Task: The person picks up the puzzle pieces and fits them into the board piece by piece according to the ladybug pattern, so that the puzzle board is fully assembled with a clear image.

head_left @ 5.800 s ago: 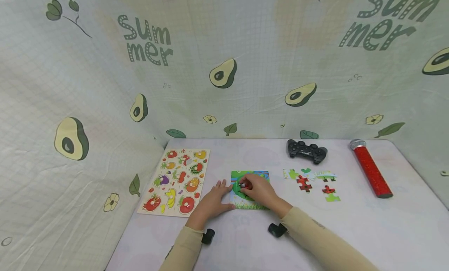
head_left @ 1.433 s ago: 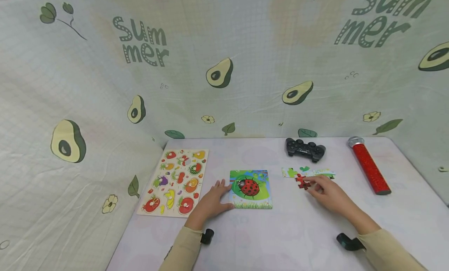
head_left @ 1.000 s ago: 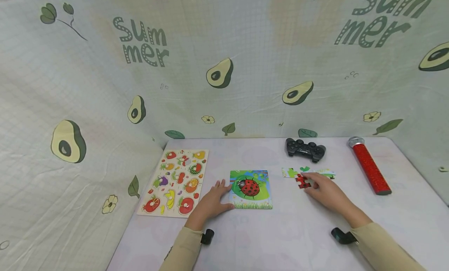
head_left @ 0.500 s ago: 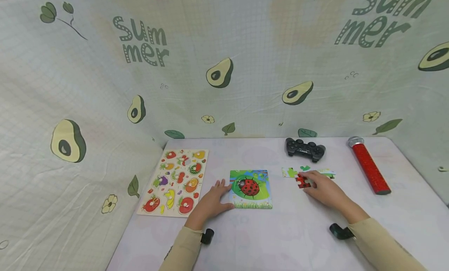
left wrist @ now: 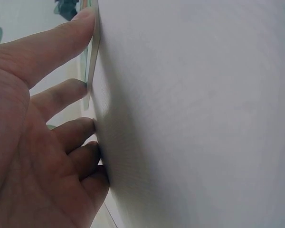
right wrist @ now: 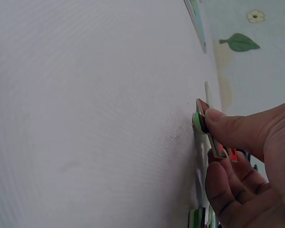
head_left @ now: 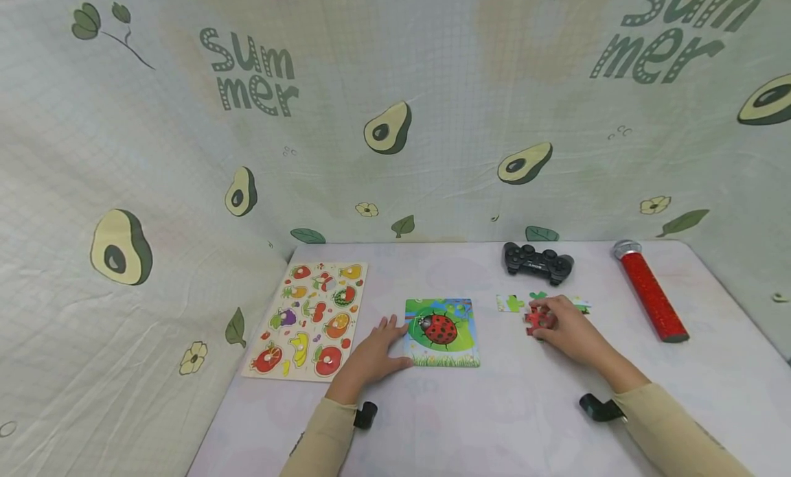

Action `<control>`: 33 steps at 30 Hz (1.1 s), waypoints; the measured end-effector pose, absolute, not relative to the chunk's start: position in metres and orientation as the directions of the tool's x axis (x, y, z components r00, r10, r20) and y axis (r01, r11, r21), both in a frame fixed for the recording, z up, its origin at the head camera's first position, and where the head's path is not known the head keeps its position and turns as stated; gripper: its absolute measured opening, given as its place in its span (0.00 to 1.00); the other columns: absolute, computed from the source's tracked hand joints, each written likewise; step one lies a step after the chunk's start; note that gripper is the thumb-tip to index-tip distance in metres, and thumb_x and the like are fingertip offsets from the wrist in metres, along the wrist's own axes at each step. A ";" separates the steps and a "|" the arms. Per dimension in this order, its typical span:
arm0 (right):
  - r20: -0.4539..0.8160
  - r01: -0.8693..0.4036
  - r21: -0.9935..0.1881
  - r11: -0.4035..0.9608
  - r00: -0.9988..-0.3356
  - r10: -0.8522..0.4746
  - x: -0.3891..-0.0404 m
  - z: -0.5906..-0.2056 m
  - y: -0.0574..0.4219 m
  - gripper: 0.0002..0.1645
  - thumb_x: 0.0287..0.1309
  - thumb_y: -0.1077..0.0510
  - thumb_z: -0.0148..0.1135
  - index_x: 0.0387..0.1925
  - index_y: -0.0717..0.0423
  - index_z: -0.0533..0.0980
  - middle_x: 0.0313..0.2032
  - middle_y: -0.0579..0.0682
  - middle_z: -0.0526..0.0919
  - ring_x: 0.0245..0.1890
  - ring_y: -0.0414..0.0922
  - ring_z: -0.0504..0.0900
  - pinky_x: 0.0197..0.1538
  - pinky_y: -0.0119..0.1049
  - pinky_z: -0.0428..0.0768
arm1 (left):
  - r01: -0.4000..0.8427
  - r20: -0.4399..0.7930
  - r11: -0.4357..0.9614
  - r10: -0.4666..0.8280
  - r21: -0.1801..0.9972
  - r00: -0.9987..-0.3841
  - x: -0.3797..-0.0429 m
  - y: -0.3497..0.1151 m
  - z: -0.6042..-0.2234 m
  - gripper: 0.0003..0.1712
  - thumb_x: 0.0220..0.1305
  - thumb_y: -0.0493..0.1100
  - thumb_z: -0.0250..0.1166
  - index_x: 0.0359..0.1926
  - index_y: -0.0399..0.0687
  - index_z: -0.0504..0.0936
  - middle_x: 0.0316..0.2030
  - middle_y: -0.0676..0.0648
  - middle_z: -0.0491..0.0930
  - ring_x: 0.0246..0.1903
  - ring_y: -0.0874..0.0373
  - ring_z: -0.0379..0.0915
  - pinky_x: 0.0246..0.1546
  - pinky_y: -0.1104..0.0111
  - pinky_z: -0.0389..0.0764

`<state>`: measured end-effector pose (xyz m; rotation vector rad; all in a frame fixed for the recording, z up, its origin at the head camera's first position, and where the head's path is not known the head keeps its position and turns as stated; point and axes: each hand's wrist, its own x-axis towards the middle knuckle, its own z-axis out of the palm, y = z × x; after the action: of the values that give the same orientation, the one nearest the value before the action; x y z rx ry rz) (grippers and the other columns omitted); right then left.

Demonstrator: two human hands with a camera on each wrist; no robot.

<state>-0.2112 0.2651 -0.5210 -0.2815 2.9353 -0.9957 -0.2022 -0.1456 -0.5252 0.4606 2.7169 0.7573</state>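
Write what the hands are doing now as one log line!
left hand: touches edge of ladybug board | right hand: pinches red puzzle piece | game controller: untouched

Red puzzle pieces [head_left: 534, 320], green-and-blue board [head_left: 446, 359] with black-spotted red ladybug [head_left: 440, 330], cream board [head_left: 281, 336] with red, yellow, orange and purple fruit [head_left: 337, 325], black controller [head_left: 537, 262], glittery red, silver-headed microphone [head_left: 654, 295], beige sleeves [head_left: 321, 432], pale cloth [head_left: 457, 65] with green avocado print [head_left: 388, 128].

ladybug board [head_left: 441, 333] — on table [head_left: 457, 422] | its left: left hand [head_left: 373, 353], fruit board [head_left: 312, 329] beyond | its right: puzzle pieces [head_left: 511, 303], right hand [head_left: 571, 334] at them | behind it, rightward: gamepad [head_left: 536, 263] | farthest right of it — microphone [head_left: 654, 295]
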 end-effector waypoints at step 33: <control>0.040 -0.179 -0.796 0.579 -0.969 -0.244 -0.218 -0.518 0.223 0.27 0.64 0.59 0.69 0.63 0.55 0.73 0.38 0.51 0.81 0.26 0.41 0.82 0.27 0.33 0.78 | 0.228 -0.183 0.816 0.373 0.532 -0.909 -0.203 -0.145 -0.527 0.45 0.62 0.57 0.73 0.76 0.52 0.67 0.79 0.42 0.53 0.79 0.45 0.42 0.75 0.47 0.56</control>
<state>-0.2181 0.2230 -0.5177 -0.3662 2.7254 -1.3605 -0.2029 -0.1455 -0.5272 0.4604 2.7212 0.7459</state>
